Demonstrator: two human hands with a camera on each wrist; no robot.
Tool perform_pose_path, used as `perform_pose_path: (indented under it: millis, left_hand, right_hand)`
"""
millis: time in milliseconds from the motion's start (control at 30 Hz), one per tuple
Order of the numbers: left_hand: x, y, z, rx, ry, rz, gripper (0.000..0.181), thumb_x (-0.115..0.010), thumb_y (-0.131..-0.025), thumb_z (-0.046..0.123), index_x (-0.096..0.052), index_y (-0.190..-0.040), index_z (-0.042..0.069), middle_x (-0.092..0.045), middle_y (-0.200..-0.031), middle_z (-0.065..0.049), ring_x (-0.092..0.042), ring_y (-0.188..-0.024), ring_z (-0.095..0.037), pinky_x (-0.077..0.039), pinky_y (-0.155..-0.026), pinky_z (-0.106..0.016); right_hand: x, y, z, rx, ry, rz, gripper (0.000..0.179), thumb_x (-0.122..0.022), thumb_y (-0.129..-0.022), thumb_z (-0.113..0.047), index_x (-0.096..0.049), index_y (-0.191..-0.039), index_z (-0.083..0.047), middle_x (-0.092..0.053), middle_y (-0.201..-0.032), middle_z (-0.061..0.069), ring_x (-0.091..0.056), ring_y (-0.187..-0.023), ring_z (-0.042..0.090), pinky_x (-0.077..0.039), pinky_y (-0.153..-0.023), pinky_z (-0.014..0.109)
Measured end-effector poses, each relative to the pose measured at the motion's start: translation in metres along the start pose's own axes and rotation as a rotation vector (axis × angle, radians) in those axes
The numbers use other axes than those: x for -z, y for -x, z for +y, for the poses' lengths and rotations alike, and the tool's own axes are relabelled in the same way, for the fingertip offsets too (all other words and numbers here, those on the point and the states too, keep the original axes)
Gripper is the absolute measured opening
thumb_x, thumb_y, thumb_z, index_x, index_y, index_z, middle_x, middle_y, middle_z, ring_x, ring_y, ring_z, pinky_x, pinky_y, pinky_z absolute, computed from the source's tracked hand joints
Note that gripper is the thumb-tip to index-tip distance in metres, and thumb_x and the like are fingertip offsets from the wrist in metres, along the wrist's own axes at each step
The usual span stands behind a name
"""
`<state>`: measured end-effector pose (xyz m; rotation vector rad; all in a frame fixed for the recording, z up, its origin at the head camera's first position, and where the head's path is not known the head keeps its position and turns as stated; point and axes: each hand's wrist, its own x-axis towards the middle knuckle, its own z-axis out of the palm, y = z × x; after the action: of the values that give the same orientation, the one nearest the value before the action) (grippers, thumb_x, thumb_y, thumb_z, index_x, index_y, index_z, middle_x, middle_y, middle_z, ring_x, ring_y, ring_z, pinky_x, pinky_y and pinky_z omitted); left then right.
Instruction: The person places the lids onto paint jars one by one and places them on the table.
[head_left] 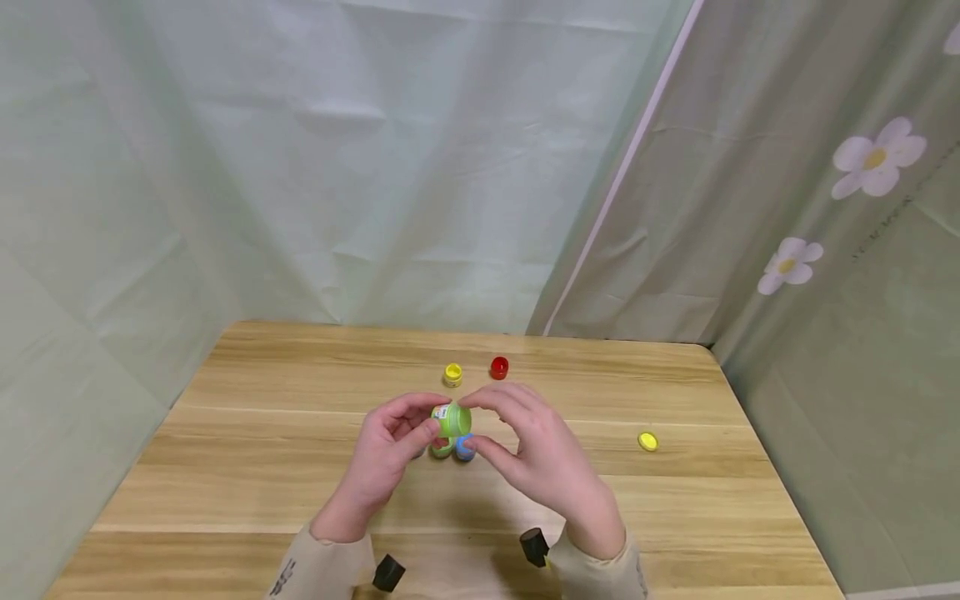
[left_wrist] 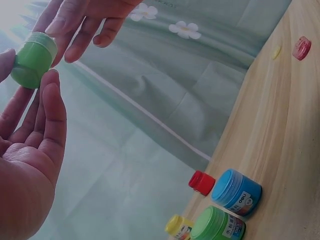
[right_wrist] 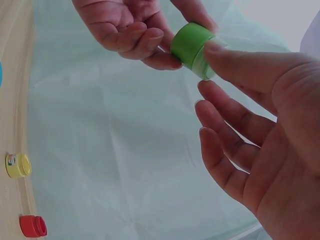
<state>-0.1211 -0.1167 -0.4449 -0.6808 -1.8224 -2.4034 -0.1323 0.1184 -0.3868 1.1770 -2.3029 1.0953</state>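
Above the table my left hand (head_left: 378,458) holds a small green paint jar (head_left: 452,420) tilted on its side, thumb and fingers around its base. My right hand (head_left: 543,450) comes from the other side and pinches the jar's lid (right_wrist: 201,65) between thumb and fingertips. The jar's green body also shows in the left wrist view, between the two hands. Below them on the table stand a blue paint jar (left_wrist: 237,192) and a second, larger-looking green jar (left_wrist: 218,223), both partly hidden by the hands in the head view.
An uncapped yellow jar (head_left: 452,375) and an uncapped red jar (head_left: 499,367) stand farther back. A yellow lid (head_left: 648,442) lies to the right; a red lid (left_wrist: 301,48) shows in the left wrist view. Curtains (head_left: 420,167) hang behind the wooden table (head_left: 262,467).
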Motion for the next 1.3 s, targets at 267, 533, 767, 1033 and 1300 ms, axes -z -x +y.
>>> perform_pose_path:
  millis: [267, 533, 767, 1033, 1300]
  left_hand:
    - [-0.0013, -0.0009, 0.0009, 0.004, 0.021, -0.007, 0.025, -0.062, -0.104, -0.005, -0.071, -0.127, 0.0, -0.074, -0.112, -0.001, -0.068, -0.092, -0.01, -0.062, -0.079, -0.027]
    - [-0.0007, -0.0013, 0.0013, 0.01, 0.006, 0.002, 0.026, -0.065, -0.102, -0.007, -0.071, -0.127, -0.001, -0.073, -0.108, -0.002, -0.068, -0.09, -0.011, -0.062, -0.079, -0.027]
    - [-0.0001, -0.0008, 0.0013, 0.005, -0.001, -0.001, 0.028, -0.067, -0.1, -0.009, -0.07, -0.128, -0.003, -0.074, -0.11, -0.002, -0.069, -0.094, -0.011, -0.061, -0.079, -0.024]
    - [-0.0002, -0.001, 0.001, -0.018, 0.019, -0.031, 0.03, -0.075, -0.098, -0.001, -0.072, -0.128, 0.002, -0.075, -0.113, -0.003, -0.07, -0.099, -0.014, -0.061, -0.082, -0.025]
    - [-0.0018, -0.0012, -0.0021, -0.059, 0.029, -0.061, 0.032, -0.079, -0.096, -0.001, -0.07, -0.126, -0.004, -0.075, -0.114, -0.004, -0.071, -0.099, -0.015, -0.061, -0.085, -0.027]
  right_hand:
    - [0.0, -0.0001, -0.0002, -0.004, 0.011, 0.016, 0.041, -0.09, -0.088, -0.013, -0.073, -0.126, -0.014, -0.073, -0.124, -0.005, -0.065, -0.119, 0.016, -0.054, -0.1, 0.033]
    - [0.0009, 0.0, -0.0001, -0.03, 0.022, 0.004, 0.038, -0.088, -0.091, -0.022, -0.073, -0.125, -0.014, -0.073, -0.122, -0.006, -0.065, -0.118, 0.015, -0.055, -0.098, 0.034]
    - [0.0, -0.0002, 0.0001, -0.03, 0.01, -0.005, 0.034, -0.087, -0.094, -0.023, -0.073, -0.123, -0.014, -0.073, -0.12, -0.007, -0.065, -0.114, 0.013, -0.056, -0.089, 0.031]
    - [-0.0019, 0.0005, -0.0009, -0.078, -0.009, -0.029, 0.03, -0.085, -0.095, -0.025, -0.071, -0.119, -0.015, -0.071, -0.11, -0.008, -0.062, -0.105, 0.011, -0.056, -0.082, 0.025]
    - [-0.0051, 0.002, -0.0029, -0.161, 0.078, -0.066, 0.016, -0.073, -0.104, -0.032, -0.066, -0.107, -0.017, -0.066, -0.103, -0.01, -0.06, -0.103, 0.01, -0.054, -0.085, 0.032]
